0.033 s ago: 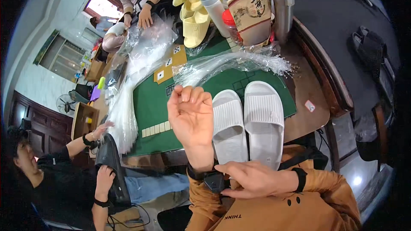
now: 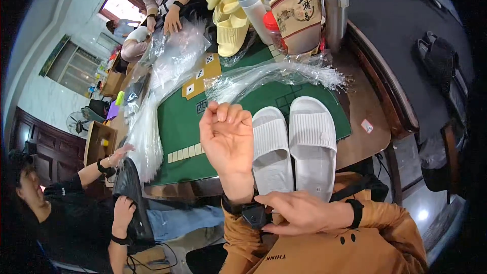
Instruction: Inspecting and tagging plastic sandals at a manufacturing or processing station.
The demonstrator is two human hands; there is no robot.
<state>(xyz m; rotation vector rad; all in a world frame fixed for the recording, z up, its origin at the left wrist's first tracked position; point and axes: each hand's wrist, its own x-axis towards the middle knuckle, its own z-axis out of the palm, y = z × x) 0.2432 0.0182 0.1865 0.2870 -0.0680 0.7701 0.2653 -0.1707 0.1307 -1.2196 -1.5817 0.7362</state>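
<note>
My left hand (image 2: 228, 142) is raised palm up, fingers loosely curled and nothing in it. A black device on a strap (image 2: 253, 216) sits around my left wrist. My right hand (image 2: 304, 214) pinches this wrist device between thumb and index finger, the other fingers folded. Just beyond my hands, a pair of light grey slide sandals (image 2: 312, 142) lies on the green table mat (image 2: 177, 122); my left hand hides part of the left sandal's edge.
Clear plastic bags (image 2: 274, 77) lie across the mat beside a row of tiles (image 2: 185, 152). Yellow slides (image 2: 231, 35), a bottle (image 2: 252, 12), a pouch (image 2: 299, 20) and a flask (image 2: 336, 15) stand at the back. At left a co-worker (image 2: 66, 218) holds a black slide (image 2: 133, 205); another (image 2: 170, 0) handles bags.
</note>
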